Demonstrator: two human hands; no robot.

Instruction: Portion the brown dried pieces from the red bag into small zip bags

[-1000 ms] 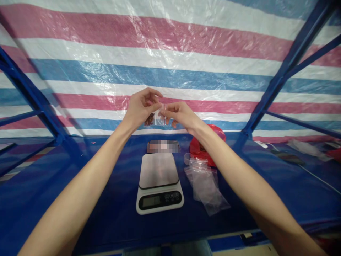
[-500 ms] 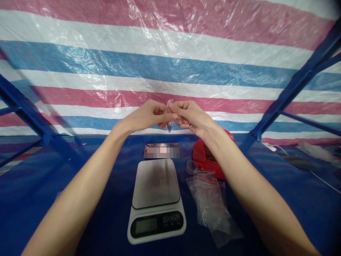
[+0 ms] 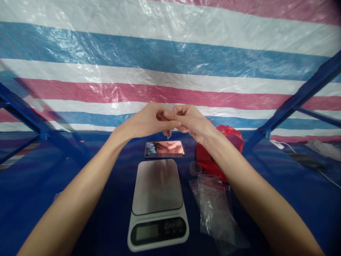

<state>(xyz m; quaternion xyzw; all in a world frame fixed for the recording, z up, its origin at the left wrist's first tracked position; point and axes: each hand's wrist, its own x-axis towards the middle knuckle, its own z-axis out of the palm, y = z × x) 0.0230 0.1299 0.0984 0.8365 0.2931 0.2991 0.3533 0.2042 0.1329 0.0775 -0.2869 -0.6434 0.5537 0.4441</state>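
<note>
Both hands meet in the air above the far part of the blue surface. My left hand and my right hand pinch a small clear plastic bag between them, fingertips nearly touching. Most of the bag is hidden by the fingers; its lower end hangs below them, with something dark inside. Beneath the hands lies a phone with its screen lit. Nearer to me stands a kitchen scale with a bare metal plate and a dim display.
Right of the scale, clear zip bags lie in a pile beside a small clear cup. A red plastic bag sits partly behind my right forearm. Blue metal bars flank the striped sheet at the back.
My fingers have closed further over the small bag, so less of it shows. The camera view has tilted slightly, and the phone's picture appears brighter.
</note>
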